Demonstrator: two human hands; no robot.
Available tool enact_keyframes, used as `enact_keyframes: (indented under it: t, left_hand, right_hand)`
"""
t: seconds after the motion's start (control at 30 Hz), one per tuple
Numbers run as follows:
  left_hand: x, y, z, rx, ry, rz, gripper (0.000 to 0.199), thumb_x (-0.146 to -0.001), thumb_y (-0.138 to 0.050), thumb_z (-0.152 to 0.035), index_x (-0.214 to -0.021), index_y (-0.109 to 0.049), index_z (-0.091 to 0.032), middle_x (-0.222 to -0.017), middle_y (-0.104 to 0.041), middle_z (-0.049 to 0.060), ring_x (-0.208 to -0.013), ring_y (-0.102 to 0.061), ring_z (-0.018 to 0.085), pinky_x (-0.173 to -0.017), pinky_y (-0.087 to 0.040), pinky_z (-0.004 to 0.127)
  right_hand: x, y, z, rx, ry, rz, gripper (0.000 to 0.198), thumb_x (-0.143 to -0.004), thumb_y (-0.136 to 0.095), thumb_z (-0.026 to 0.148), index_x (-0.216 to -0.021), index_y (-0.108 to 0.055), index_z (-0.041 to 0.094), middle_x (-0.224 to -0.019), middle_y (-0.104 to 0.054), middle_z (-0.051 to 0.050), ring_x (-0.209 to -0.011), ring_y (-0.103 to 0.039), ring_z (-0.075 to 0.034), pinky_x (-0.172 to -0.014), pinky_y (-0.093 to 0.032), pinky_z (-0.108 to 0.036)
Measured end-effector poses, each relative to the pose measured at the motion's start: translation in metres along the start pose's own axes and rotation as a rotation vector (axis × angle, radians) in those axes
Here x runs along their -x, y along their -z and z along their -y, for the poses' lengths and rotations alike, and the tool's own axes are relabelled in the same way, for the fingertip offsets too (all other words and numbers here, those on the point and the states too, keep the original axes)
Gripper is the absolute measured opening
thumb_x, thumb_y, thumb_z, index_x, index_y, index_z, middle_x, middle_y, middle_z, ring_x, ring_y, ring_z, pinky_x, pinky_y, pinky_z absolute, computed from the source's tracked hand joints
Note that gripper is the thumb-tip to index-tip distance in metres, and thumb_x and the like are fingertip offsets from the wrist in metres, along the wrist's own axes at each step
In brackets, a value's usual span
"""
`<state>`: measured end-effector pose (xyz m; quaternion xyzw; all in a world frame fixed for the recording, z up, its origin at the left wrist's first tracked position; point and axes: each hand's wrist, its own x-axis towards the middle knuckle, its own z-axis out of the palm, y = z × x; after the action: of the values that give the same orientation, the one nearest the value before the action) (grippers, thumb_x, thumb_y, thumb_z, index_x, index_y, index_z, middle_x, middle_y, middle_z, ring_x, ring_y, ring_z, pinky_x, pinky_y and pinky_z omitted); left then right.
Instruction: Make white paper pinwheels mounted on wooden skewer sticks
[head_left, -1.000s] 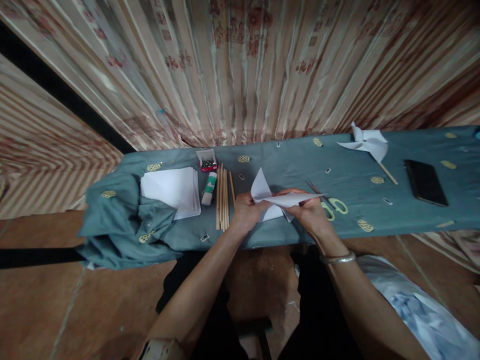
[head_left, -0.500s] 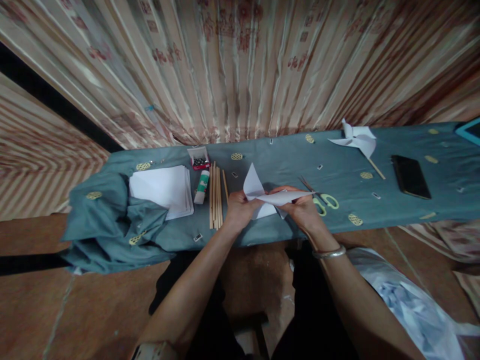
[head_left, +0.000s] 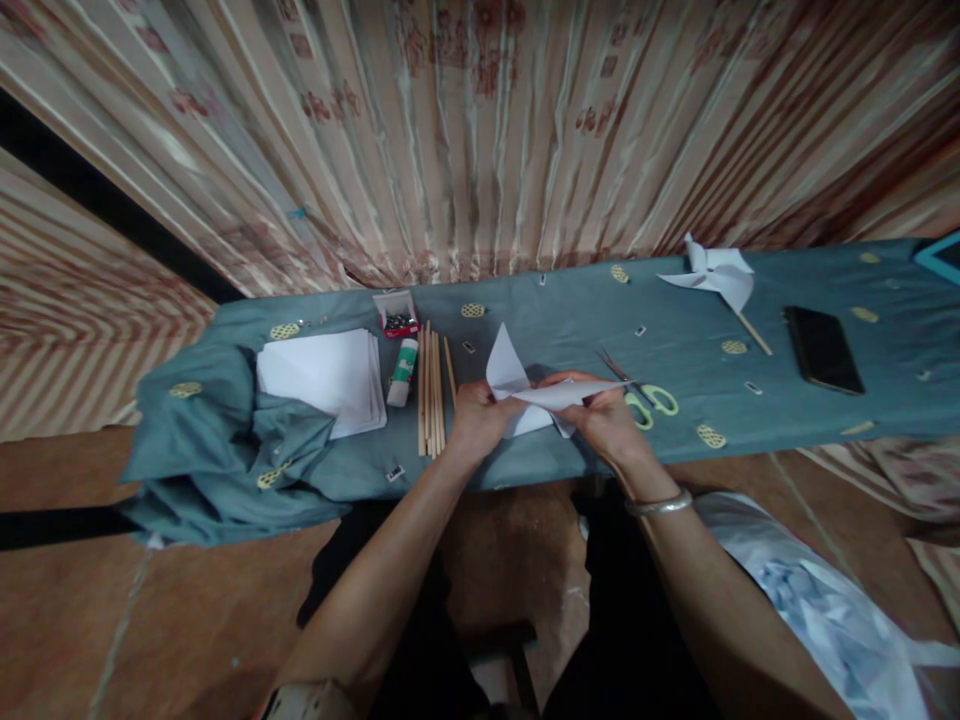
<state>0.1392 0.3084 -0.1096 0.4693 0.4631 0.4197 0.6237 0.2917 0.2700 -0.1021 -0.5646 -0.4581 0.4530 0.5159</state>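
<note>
Between my two hands is a white paper pinwheel [head_left: 507,362], its blades bent inward and one point standing up. My left hand [head_left: 482,420] pinches it from the left, close to the middle. On the other side my right hand [head_left: 606,425] is closed on its folded blades; some of those fingers are hidden behind the paper. Scissors with green handles [head_left: 658,400] lie just right of my right hand. Left of my left hand are several thin wooden sticks [head_left: 431,395], with a glue stick [head_left: 403,372] beside them.
A stack of white paper [head_left: 322,375] lies at the left, near a small box of metal pins [head_left: 397,316]. Toward the back right lies a pinwheel on a stick [head_left: 720,280], beside a black phone [head_left: 823,350]. A plastic bag [head_left: 817,600] is below the table's front edge.
Almost nothing differs. Both hands keep hold of the folded paper in the same place, and the view has shifted very slightly.
</note>
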Motion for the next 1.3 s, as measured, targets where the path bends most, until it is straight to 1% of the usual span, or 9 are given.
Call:
enact_keyframes:
  t: [0.2,0.37,0.47,0.57,0.73,0.87,0.97,1.1,1.3]
  left_hand:
    - [0.0008,-0.0021,-0.004,-0.007,0.024,-0.007,0.015,-0.059,-0.076,-0.017,-0.073,-0.078,-0.015,-0.073,-0.076,0.004,-0.07,-0.07,0.018,-0.068,-0.054,0.026]
    - [0.0004,-0.0022,-0.004,-0.03,0.041,-0.011,0.017,-0.059,-0.075,-0.014,-0.076,-0.079,-0.014,-0.073,-0.076,0.004,-0.069,-0.07,0.017,-0.068,-0.053,0.025]
    - [-0.0005,-0.0019,-0.0026,-0.055,0.037,-0.015,0.018,-0.058,-0.075,-0.015,-0.075,-0.079,-0.015,-0.073,-0.077,0.003,-0.07,-0.07,0.018,-0.069,-0.053,0.026]
    - [-0.0009,-0.0014,-0.0013,-0.067,0.029,-0.015,0.018,-0.058,-0.075,-0.016,-0.076,-0.079,-0.015,-0.074,-0.077,0.003,-0.071,-0.071,0.019,-0.07,-0.054,0.027]
    - [-0.0003,-0.0006,0.0004,-0.089,0.018,-0.015,0.02,-0.059,-0.076,-0.019,-0.078,-0.079,-0.015,-0.077,-0.077,0.004,-0.074,-0.071,0.02,-0.071,-0.053,0.027]
    - [-0.0002,-0.0007,0.0012,-0.093,0.028,-0.024,0.021,-0.058,-0.077,-0.021,-0.078,-0.079,-0.015,-0.078,-0.078,0.004,-0.077,-0.072,0.022,-0.073,-0.054,0.029]
    - [-0.0006,-0.0011,0.002,-0.095,0.026,-0.027,0.021,-0.058,-0.077,-0.02,-0.078,-0.079,-0.015,-0.076,-0.078,0.004,-0.074,-0.072,0.021,-0.071,-0.054,0.029]
    - [-0.0005,-0.0015,0.0028,-0.109,0.019,-0.038,0.021,-0.058,-0.076,-0.018,-0.078,-0.079,-0.015,-0.075,-0.077,0.004,-0.074,-0.072,0.021,-0.07,-0.054,0.028]
    - [-0.0001,-0.0011,0.0022,-0.111,0.008,-0.033,0.019,-0.06,-0.077,-0.017,-0.078,-0.079,-0.014,-0.074,-0.077,0.004,-0.071,-0.071,0.02,-0.067,-0.053,0.027]
  right_hand:
    - [0.0007,0.0001,-0.0014,0.005,-0.016,-0.016,0.025,-0.058,-0.08,0.036,-0.076,-0.074,0.019,-0.07,-0.071,-0.002,-0.063,-0.058,-0.016,-0.057,-0.045,-0.027]
    - [0.0008,-0.0005,-0.0018,-0.017,-0.032,-0.039,0.025,-0.055,-0.082,0.034,-0.074,-0.074,0.019,-0.072,-0.072,-0.002,-0.064,-0.059,-0.017,-0.059,-0.047,-0.027]
    - [0.0006,-0.0002,-0.0025,-0.029,-0.046,-0.037,0.025,-0.054,-0.082,0.032,-0.074,-0.074,0.019,-0.071,-0.072,-0.002,-0.064,-0.059,-0.016,-0.059,-0.047,-0.026]
    - [0.0003,0.0004,-0.0044,-0.02,-0.042,-0.029,0.025,-0.055,-0.081,0.032,-0.074,-0.074,0.019,-0.072,-0.072,-0.002,-0.064,-0.059,-0.016,-0.058,-0.046,-0.027]
    - [0.0004,0.0011,-0.0067,-0.008,-0.029,-0.016,0.026,-0.057,-0.08,0.035,-0.076,-0.072,0.019,-0.075,-0.072,-0.003,-0.068,-0.061,-0.018,-0.064,-0.048,-0.029]
    - [0.0011,0.001,-0.0077,-0.005,-0.036,-0.026,0.023,-0.056,-0.079,0.031,-0.074,-0.073,0.019,-0.072,-0.071,-0.002,-0.067,-0.059,-0.017,-0.062,-0.046,-0.028]
    - [0.0014,0.0009,-0.0091,-0.005,-0.036,-0.029,0.022,-0.057,-0.078,0.03,-0.075,-0.073,0.019,-0.072,-0.07,-0.002,-0.066,-0.059,-0.017,-0.061,-0.045,-0.028]
    - [0.0012,0.0009,-0.0093,-0.009,-0.035,-0.018,0.022,-0.056,-0.078,0.03,-0.075,-0.073,0.02,-0.077,-0.073,-0.003,-0.069,-0.061,-0.018,-0.064,-0.048,-0.028]
    - [0.0017,-0.0006,-0.0068,-0.035,-0.04,-0.028,0.022,-0.054,-0.081,0.029,-0.072,-0.073,0.02,-0.074,-0.073,-0.002,-0.068,-0.062,-0.018,-0.065,-0.049,-0.028]
